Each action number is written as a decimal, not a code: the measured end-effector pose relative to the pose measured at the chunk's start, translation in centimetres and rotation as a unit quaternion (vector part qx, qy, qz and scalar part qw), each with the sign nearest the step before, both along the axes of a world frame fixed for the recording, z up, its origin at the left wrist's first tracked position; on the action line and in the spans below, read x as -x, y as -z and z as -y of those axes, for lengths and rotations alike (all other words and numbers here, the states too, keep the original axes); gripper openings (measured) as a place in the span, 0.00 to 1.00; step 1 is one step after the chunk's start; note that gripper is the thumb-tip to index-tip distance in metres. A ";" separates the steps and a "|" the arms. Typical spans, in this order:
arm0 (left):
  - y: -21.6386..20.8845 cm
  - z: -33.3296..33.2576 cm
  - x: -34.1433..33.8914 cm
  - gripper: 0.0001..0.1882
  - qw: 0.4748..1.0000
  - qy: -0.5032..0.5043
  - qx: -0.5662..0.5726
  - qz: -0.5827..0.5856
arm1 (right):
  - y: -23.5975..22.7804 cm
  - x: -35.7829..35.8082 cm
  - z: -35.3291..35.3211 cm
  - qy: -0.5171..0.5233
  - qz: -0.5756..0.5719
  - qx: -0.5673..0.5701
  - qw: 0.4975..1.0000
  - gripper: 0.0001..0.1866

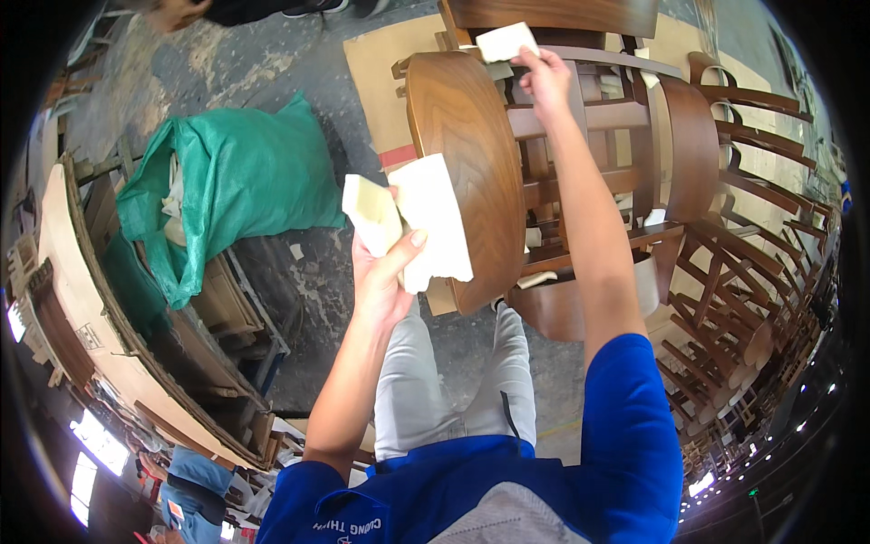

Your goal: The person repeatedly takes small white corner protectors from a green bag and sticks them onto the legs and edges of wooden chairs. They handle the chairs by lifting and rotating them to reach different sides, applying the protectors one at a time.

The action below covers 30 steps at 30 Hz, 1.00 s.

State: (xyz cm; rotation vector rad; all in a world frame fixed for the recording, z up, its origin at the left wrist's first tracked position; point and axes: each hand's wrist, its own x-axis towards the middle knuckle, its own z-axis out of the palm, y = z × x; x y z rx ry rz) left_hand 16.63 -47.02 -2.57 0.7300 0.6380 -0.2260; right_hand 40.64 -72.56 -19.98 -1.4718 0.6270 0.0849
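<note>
A person in a blue shirt and grey trousers works on a brown wooden chair with a rounded, grained seat (467, 172), tipped so the seat faces the left hand. The left hand (385, 272) pinches two pale foam pads between thumb and fingers: a thick cream block (372, 213) on its outer side and a flatter white sheet (437, 227) that lies against the seat's face. The right hand (546, 82), raised well beyond the left, is closed on a third white foam piece (506, 41) and holds it at the chair's top edge, close to the frame rails.

Judged from this, the step in hand looks like padding the chair with foam, one piece being set at the upper edge while the others wait in the left hand. The next move would seem to call for seating that top pad firmly, then bringing a pad from the left hand to another bare edge without dropping the spare.

Beyond the right hand, a row of similar dark wooden chairs (752, 208) stands stacked close together on flat brown cardboard (381, 82). To the outer side of the left hand, a green woven sack (236, 181) slumps open on the grey concrete floor (299, 281), beside a curved plywood form (82, 299). Another person's blue sleeve (195, 467) shows near the lower edge.
</note>
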 end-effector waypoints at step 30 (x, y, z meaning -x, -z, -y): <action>-1.5 -1.3 14.5 0.36 0.976 0.209 -0.040 -0.053 | -3.2 39.8 12.9 -0.647 -0.072 0.495 0.576 0.10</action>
